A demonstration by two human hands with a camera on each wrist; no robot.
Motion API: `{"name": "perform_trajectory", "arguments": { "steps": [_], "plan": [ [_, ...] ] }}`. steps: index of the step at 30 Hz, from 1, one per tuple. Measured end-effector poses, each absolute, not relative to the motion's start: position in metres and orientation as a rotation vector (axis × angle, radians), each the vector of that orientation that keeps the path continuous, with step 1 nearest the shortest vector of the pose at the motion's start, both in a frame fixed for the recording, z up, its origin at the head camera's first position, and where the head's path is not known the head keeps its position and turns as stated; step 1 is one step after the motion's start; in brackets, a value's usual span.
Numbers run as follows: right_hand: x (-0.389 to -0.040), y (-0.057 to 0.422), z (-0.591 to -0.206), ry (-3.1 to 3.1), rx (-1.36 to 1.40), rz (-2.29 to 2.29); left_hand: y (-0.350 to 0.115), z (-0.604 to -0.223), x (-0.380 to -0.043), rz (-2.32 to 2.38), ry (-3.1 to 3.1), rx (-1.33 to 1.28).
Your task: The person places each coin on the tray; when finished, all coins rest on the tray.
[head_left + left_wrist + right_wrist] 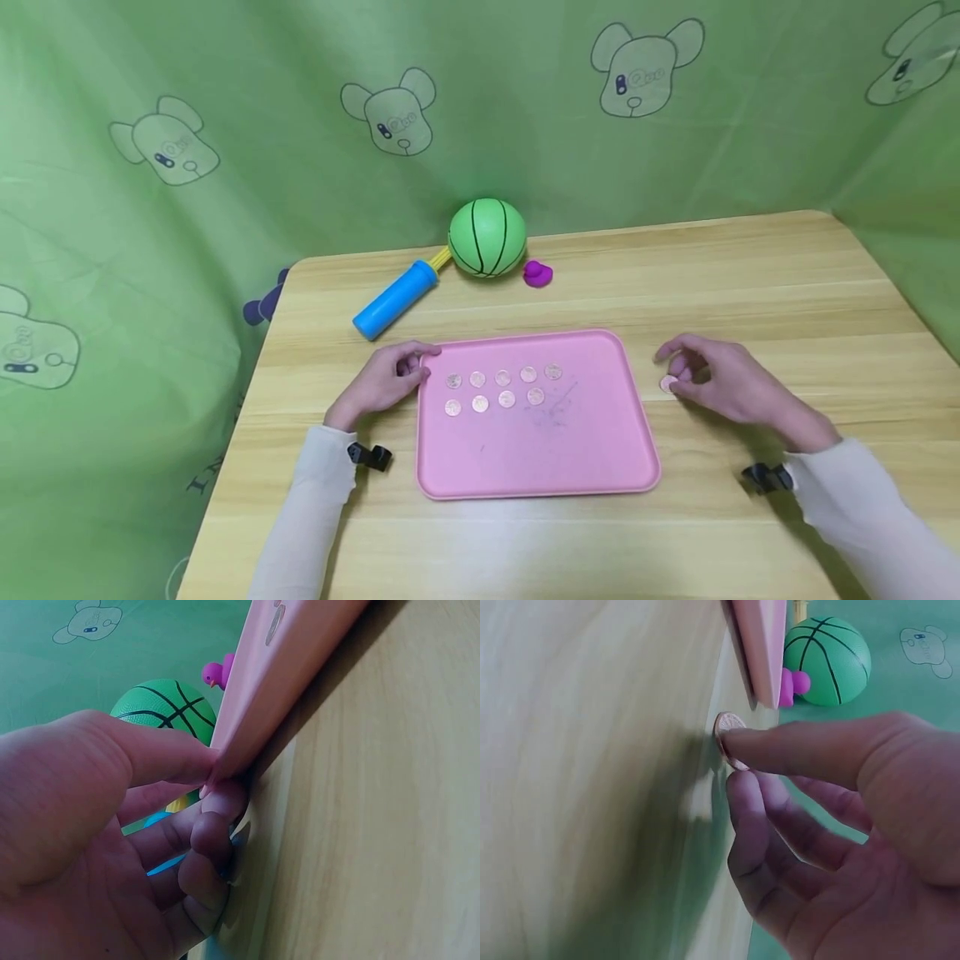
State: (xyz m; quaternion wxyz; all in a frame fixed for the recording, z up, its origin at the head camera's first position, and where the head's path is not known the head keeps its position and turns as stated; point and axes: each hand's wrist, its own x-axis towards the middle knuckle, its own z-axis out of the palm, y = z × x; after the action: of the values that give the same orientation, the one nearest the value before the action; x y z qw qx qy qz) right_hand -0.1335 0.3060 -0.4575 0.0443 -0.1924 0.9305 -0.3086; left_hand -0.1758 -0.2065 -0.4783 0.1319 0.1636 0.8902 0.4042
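A pink tray (540,462) lies on the wooden table, with several coins (480,403) set out in two rows on its upper left part. My left hand (382,382) grips the tray's left rim near the far corner, thumb on top and fingers curled against the edge, as the left wrist view shows. Right of the tray, close to the tabletop, my right hand (726,382) pinches a single coin (727,726) between thumb and fingertips. The thumb covers part of that coin's face.
Behind the tray, a green ball (487,237) sits at the table's far side. A blue pump (397,298) with a yellow end lies left of it, and a small purple duck (537,274) right of it. A green patterned curtain (517,100) hangs behind the table.
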Motion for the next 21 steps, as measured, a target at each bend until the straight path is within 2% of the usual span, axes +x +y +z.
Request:
{"name": "perform_trajectory", "arguments": {
  "steps": [7,21],
  "plan": [
    [-0.129,0.293,-0.455,2.835,-0.641,-1.102,-0.206,-0.479,-0.175,1.19,2.567,0.477],
    [-0.136,0.234,-0.445,2.607,-0.542,-1.21,-0.205,-0.477,-0.174,1.184,2.571,0.462]
  ]
}}
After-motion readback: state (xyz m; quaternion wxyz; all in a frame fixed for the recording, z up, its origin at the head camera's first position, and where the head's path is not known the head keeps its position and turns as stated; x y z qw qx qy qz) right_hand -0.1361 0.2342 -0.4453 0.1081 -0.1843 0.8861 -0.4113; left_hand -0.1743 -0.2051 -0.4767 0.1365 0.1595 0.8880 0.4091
